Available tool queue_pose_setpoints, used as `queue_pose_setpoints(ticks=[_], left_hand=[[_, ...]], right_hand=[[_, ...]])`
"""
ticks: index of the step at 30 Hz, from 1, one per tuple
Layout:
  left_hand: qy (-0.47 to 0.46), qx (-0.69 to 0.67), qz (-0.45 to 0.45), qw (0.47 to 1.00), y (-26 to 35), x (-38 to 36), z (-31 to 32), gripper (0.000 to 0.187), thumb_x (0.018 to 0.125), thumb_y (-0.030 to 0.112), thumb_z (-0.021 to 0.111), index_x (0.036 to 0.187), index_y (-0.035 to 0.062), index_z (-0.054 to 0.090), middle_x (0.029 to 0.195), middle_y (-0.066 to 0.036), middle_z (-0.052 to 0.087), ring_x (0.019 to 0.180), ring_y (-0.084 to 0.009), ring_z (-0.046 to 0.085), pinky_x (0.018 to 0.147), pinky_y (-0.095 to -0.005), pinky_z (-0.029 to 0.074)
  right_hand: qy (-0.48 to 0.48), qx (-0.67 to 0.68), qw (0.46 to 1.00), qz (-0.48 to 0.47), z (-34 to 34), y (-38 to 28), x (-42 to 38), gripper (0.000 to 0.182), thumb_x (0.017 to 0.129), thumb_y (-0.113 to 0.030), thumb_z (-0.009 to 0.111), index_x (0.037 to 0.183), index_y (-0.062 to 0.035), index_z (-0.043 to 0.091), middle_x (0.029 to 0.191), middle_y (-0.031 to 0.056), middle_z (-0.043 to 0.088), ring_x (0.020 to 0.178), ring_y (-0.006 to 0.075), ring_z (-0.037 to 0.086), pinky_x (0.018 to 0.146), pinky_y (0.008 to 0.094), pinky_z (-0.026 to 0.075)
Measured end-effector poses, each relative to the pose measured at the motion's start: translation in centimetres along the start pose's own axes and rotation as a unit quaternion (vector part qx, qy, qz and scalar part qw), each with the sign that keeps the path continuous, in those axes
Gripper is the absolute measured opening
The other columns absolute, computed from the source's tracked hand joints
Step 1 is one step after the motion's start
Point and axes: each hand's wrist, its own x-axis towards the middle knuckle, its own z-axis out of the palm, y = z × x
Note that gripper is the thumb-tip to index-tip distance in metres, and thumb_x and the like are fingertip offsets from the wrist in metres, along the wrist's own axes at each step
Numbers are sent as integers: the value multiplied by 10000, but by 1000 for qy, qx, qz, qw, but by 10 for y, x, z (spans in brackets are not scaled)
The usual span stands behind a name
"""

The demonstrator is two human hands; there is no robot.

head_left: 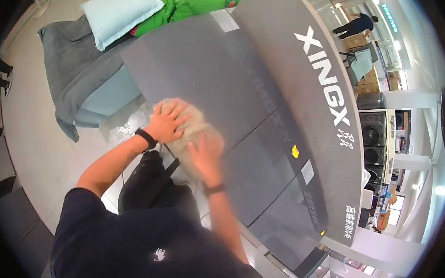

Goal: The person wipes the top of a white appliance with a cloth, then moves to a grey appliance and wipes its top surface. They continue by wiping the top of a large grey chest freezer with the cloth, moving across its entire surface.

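A beige cloth (198,121) lies bunched on the dark grey, glossy top (193,65) of a row of cabinet-like units, near the edge closest to me. My left hand (168,122) rests flat on the cloth, its fingers spread. Lower down, my right hand (207,157) presses on the cloth's near part with fingers stretched out, blurred by motion. Each wrist wears a dark band. The cloth's underside is hidden.
A grey board lettered XINGX (325,78) rises along the far side. Yellow stickers (295,151) and a white label (307,171) sit near it. A pale pillow (120,16) and green bedding (195,2) lie beyond. Another person (357,25) stands in the background.
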Motion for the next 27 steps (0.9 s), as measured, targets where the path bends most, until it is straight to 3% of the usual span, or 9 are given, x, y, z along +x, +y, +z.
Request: queue_pose_setpoints(ticks=[3,4,8,10,15,21,23,25,27], left_hand=[[-8,40,-15,999,-2,11,-3,710,846,457,621,1485,189,470,1625,-147,285,1514,-418,177,1068,-743,258],[68,39,-15,997,9,11,14,722,826,449,632,1458,127,501,1609,-186,298,1503,-449,185,1065,-746,255],[-161,-137,65,975,71,27,-58,732,824,484,640,1410,59,538,1558,-209,363,1488,-432,244,1068,-708,270],[67,-21,136,988,96,12,39,728,806,491,646,1396,76,556,1520,-197,419,1479,-399,279,1081,-664,287],[129,-147,233,952,101,25,56,552,819,387,617,1294,106,615,1389,-134,543,1330,-332,462,971,-538,403],[73,-111,149,980,9,46,-27,413,854,364,583,1213,173,649,1295,-59,596,1268,-291,499,897,-498,411],[129,-56,12,990,-48,51,-8,461,855,400,585,1275,218,632,1368,-69,568,1298,-306,460,914,-550,403],[172,-6,10,985,-130,54,30,536,865,412,582,1368,227,578,1511,-101,458,1399,-337,376,991,-643,359],[75,7,-41,996,-153,53,-18,579,885,378,551,1438,211,511,1630,-115,285,1497,-379,228,1083,-718,240]], right_hand=[[-4,11,999,-31,9,-18,7,617,969,-417,546,1451,-44,454,1523,313,361,1419,568,253,1182,602,186],[-1,6,999,-42,14,-20,7,610,957,-397,572,1438,-37,467,1516,314,370,1420,560,258,1182,605,186],[17,69,997,-12,19,27,-49,538,913,-273,625,1343,31,518,1460,327,415,1414,526,292,1176,596,220],[42,77,996,15,18,42,-84,521,915,-217,607,1326,85,499,1444,345,407,1415,526,284,1179,583,221],[-16,13,994,103,26,52,-115,624,946,-247,562,1429,100,373,1505,405,271,1438,590,159,1186,604,173],[-103,18,986,128,6,-19,-19,709,1030,-418,444,1516,63,259,1515,477,140,1409,657,104,1169,651,129],[-62,-37,994,82,18,-30,17,731,1034,-461,437,1543,26,244,1511,488,133,1411,647,129,1161,663,125],[-3,-25,1000,2,13,-47,62,692,1025,-450,457,1529,1,307,1513,461,199,1419,612,184,1157,663,148],[120,-103,987,-20,14,-72,100,561,978,-431,521,1325,9,565,1383,341,499,1324,486,440,1126,645,245]])
